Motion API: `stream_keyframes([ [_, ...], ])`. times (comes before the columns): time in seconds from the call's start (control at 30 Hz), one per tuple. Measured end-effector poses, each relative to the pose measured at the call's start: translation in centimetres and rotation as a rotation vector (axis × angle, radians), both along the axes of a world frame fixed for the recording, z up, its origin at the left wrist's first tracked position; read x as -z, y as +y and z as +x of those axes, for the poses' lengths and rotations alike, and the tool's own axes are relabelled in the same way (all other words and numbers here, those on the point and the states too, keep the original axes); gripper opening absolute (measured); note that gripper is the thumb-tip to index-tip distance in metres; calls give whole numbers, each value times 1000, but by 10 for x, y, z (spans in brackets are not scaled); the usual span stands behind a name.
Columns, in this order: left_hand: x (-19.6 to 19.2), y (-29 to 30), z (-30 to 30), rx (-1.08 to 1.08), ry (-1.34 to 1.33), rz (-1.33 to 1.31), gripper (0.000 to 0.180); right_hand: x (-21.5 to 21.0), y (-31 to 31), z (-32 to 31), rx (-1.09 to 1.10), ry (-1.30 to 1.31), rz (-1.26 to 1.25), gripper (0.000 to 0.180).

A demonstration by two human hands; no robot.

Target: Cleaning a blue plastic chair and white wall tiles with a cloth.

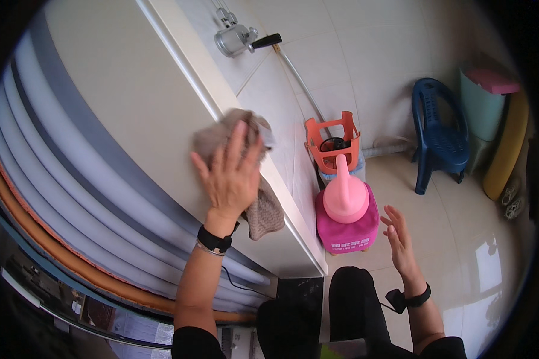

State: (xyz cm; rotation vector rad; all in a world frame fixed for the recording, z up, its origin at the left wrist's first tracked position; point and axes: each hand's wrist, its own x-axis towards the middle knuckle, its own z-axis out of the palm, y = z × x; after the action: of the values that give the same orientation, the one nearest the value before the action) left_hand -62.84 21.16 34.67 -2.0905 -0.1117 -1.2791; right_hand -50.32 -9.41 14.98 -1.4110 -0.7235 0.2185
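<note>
Head view: left hand point(232, 182), fingers spread, lies over a brown cloth point(266, 218) against the cream panel point(132, 102), just off centre towards 9 o'clock. Right hand point(401, 242), at 4 o'clock, is loosely open and empty. Advisable: even palm pressure, loose folds gathered under the fingers. The cloth's long axis runs roughly 11 to 5 o'clock, tail pointing to 5.
</note>
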Motion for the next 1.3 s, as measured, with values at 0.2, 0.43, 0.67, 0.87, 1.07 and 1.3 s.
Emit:
stream_keyframes([
  [0.2,82,-20,9,-83,-71,-123,35,11,-2,0,-17,-11,18,57],
  [0.43,185,13,-4,-1,74,-293,42,26,-10,1,29,-16,-40,57],
  [0.67,63,71,-20,-21,-372,-579,51,15,3,-6,10,-10,-95,59],
  [0.87,149,161,-60,9,-802,-802,59,-9,46,-19,-138,-98,-43,55],
  [1.07,232,150,-81,414,-940,-1406,57,-136,162,-47,-206,-547,147,60],
  [1.3,23,127,-81,728,-732,-1135,63,-211,249,-48,68,-986,472,65],
])
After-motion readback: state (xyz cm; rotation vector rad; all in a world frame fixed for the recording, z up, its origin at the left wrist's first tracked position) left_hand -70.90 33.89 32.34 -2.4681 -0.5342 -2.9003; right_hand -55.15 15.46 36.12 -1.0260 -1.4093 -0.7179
